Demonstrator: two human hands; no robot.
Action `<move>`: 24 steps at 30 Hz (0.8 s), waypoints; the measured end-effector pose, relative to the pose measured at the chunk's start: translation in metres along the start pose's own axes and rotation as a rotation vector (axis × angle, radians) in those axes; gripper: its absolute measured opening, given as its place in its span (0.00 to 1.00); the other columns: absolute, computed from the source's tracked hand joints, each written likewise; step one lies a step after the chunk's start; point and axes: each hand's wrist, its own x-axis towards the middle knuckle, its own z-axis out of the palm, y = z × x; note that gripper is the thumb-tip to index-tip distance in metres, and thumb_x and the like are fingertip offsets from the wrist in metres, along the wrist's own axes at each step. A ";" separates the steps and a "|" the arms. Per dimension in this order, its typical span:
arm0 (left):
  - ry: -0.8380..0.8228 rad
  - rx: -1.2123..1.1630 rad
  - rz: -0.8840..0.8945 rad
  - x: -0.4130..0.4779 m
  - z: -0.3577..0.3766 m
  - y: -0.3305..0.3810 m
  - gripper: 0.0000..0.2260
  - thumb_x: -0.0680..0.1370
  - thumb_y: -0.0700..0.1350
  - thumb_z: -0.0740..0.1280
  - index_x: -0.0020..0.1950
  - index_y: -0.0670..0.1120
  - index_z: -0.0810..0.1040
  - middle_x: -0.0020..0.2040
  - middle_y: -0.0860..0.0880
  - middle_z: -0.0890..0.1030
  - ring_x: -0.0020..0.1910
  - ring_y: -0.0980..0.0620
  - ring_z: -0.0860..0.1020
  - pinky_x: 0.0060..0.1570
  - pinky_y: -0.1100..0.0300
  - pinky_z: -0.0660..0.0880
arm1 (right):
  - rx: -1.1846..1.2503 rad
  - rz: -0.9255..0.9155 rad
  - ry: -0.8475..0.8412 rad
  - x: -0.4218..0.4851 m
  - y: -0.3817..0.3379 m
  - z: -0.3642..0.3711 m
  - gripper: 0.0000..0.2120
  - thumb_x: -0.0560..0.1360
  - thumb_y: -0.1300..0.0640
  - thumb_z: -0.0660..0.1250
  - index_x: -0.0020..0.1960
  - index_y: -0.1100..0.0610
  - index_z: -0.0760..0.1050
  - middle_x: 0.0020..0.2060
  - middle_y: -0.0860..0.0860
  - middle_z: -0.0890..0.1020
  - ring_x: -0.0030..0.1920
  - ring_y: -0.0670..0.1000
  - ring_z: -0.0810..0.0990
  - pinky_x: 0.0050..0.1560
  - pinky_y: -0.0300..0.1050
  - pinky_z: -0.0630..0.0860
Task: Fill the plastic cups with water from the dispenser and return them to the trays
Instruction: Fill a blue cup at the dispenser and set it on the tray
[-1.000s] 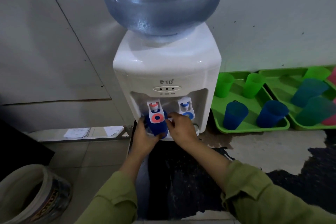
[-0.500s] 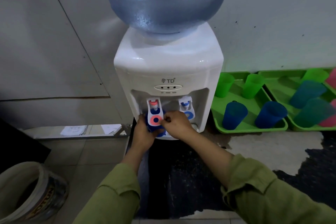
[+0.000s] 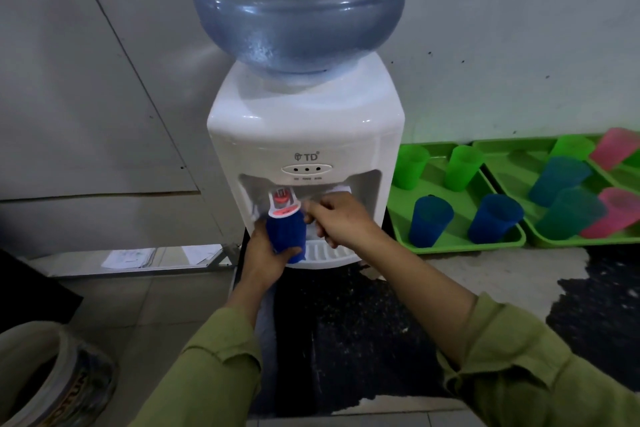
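A white water dispenser (image 3: 304, 121) with a big blue bottle (image 3: 298, 3) on top stands against the wall. My left hand (image 3: 261, 262) grips a dark blue plastic cup (image 3: 286, 236) from below and holds it upright right under the red tap (image 3: 281, 200). My right hand (image 3: 341, 218) has its fingers curled against the right side of the red tap's lever and hides the blue tap. To the right, a green tray (image 3: 485, 243) holds two green cups (image 3: 410, 166) and two blue cups (image 3: 429, 220).
A second green tray (image 3: 512, 146) further right carries teal, pink and green cups. The white drip grate (image 3: 323, 251) lies below my right hand. A bucket (image 3: 52, 378) stands at the lower left. The dark counter (image 3: 346, 340) has worn pale patches.
My right hand slid from beside the cup up to the red tap's lever, which has tilted. The blue tap is now hidden behind that hand. My left hand still holds the cup.
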 end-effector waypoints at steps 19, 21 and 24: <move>-0.001 0.131 0.018 0.003 -0.002 0.003 0.35 0.65 0.37 0.77 0.67 0.41 0.64 0.62 0.42 0.75 0.61 0.44 0.74 0.63 0.49 0.70 | -0.296 -0.020 0.380 0.020 0.051 -0.064 0.23 0.74 0.52 0.67 0.59 0.67 0.66 0.55 0.63 0.77 0.55 0.64 0.76 0.46 0.50 0.70; 0.001 0.118 0.010 0.003 -0.002 0.002 0.35 0.64 0.37 0.78 0.66 0.41 0.65 0.61 0.42 0.76 0.61 0.44 0.74 0.63 0.48 0.70 | -0.320 -0.049 0.392 0.022 0.055 -0.064 0.18 0.76 0.54 0.65 0.56 0.68 0.67 0.50 0.64 0.78 0.50 0.64 0.77 0.42 0.48 0.68; 0.009 0.131 0.016 0.004 -0.001 0.001 0.34 0.64 0.37 0.78 0.66 0.41 0.66 0.61 0.42 0.76 0.61 0.43 0.74 0.63 0.48 0.70 | -0.351 -0.050 0.403 0.024 0.058 -0.063 0.17 0.76 0.55 0.64 0.54 0.68 0.66 0.48 0.64 0.78 0.48 0.64 0.77 0.41 0.50 0.69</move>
